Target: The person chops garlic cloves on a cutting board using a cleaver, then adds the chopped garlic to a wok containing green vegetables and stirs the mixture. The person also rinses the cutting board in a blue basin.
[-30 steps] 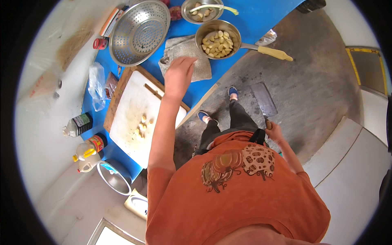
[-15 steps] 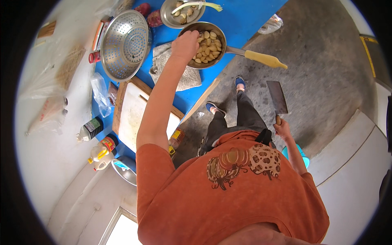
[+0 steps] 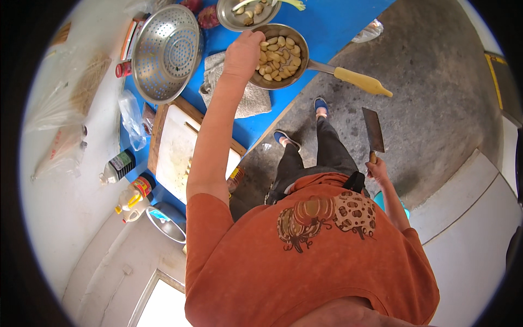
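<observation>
My left hand (image 3: pixel 243 53) is at the left rim of a metal saucepan (image 3: pixel 305 54) with a yellow handle (image 3: pixel 362 82). Its fingers are curled together over the rim; what they pinch, if anything, is hidden. Inside the pan lie several peeled garlic cloves (image 3: pixel 283 57). My right hand (image 3: pixel 377 169) hangs low at my right side, wrapped round the wooden handle of a cleaver (image 3: pixel 373 129), its broad blade pointing away from me over the floor. Beneath my left forearm a folded grey cloth (image 3: pixel 253 103) lies beside the pan.
On the blue table (image 3: pixel 340 24) are a steel colander (image 3: pixel 166 54), a metal plate (image 3: pixel 231 19) with garlic and a green onion, and a white cutting board (image 3: pixel 173 147) in a wooden frame. Bottles (image 3: pixel 118 166) and a metal basin (image 3: pixel 171 226) stand at the left.
My left hand has drawn back a little from the cloves toward the pan's rim. The view has shifted slightly. The cleaver stays in my right hand.
</observation>
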Demonstrator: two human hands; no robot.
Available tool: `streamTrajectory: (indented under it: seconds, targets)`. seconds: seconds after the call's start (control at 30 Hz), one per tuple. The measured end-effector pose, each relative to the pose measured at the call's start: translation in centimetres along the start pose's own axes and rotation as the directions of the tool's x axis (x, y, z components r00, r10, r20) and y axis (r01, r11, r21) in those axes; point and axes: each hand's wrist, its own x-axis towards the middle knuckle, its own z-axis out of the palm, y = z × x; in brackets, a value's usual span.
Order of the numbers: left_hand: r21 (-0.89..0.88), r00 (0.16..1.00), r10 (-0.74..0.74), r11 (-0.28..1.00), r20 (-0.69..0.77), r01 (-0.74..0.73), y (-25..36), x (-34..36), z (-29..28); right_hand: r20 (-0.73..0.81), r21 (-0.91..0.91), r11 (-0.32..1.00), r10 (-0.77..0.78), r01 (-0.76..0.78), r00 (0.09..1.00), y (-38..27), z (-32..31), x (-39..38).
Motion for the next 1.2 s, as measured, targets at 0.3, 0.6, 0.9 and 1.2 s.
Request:
streamTrajectory:
  seconds: [0.3, 0.6, 0.9, 1.2]
  targets:
    - [0.067, 0.946, 0.038, 0.996, 0.321, -0.063, 2.6, -2.4, 1.3, 0.03, 0.087, 0.996, 0.017, -0.019, 0.999, -0.8, 0.7, 0.2]
    - [0.099, 0.915, 0.047, 0.991, 0.402, -0.094, 2.2, -1.4, 2.4, 0.029, 0.086, 0.996, 0.026, -0.029, 0.999, -0.3, 1.2, 0.8]
    - [0.022, 0.915, 0.072, 0.996, 0.396, -0.087, 2.9, -1.3, 2.4, 0.045, 0.068, 0.997, 0.036, -0.04, 0.998, 0.4, 0.9, 1.4]
    - [0.099, 0.903, -0.144, 0.989, 0.405, 0.113, 5.3, -1.3, 3.3, 0.032, 0.068, 0.994, 0.079, -0.081, 0.996, 0.0, 0.9, 1.3]
